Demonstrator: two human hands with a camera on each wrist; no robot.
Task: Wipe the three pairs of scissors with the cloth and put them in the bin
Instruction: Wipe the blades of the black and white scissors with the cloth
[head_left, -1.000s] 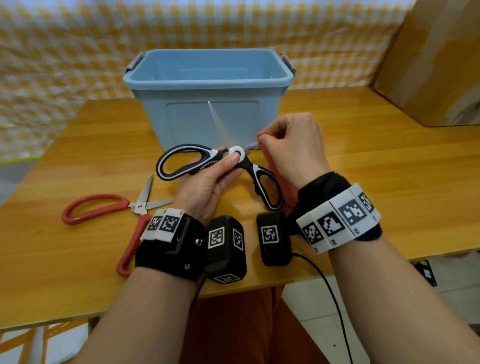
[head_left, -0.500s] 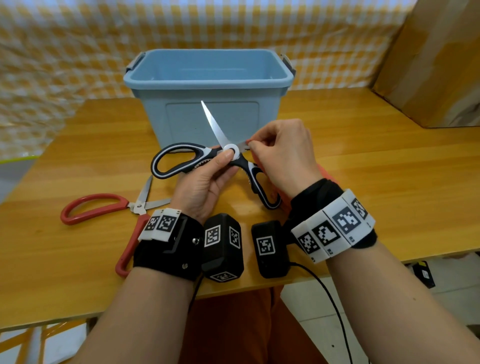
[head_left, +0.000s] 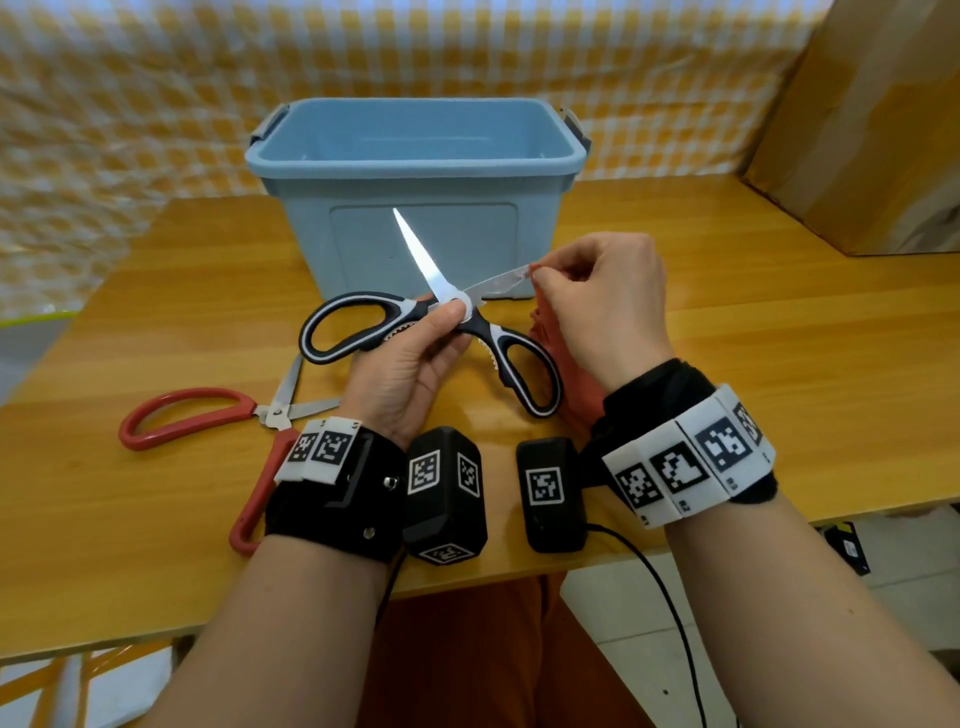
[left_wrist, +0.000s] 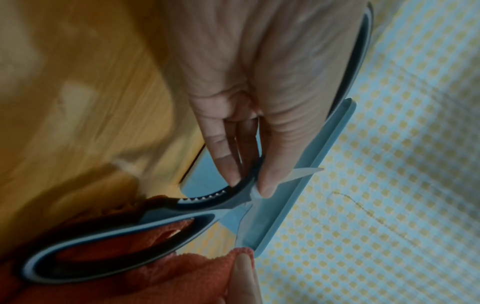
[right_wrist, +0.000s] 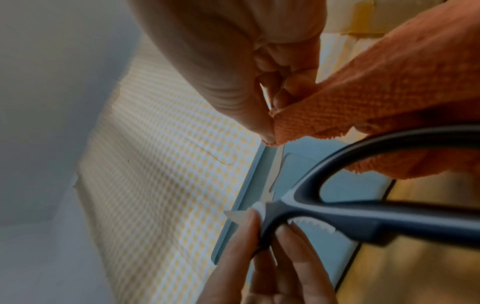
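Note:
My left hand (head_left: 447, 322) grips the black-and-white kitchen scissors (head_left: 358, 332) at the pivot, thumb on the screw, and holds them above the table with the blades spread wide. One blade points up and away; the other points right. My right hand (head_left: 540, 275) pinches an orange cloth (head_left: 556, 338) around that right blade's tip, as the right wrist view shows with the cloth (right_wrist: 376, 92) and blade (right_wrist: 275, 168). The rest of the cloth (left_wrist: 182, 273) hangs under the lower handle. Red-handled scissors (head_left: 192, 415) lie open on the table to the left. The blue bin (head_left: 415, 171) stands just behind.
The wooden table (head_left: 779, 364) stretches right of my hands, its front edge near my wrists. A cardboard box (head_left: 857, 130) stands at the back right. A yellow checked sheet hangs behind the bin. A black cable trails off the front edge.
My right hand has slid the cloth outward along the right blade, from near the pivot to the tip. The left hand has kept its hold and tilted the scissors slightly.

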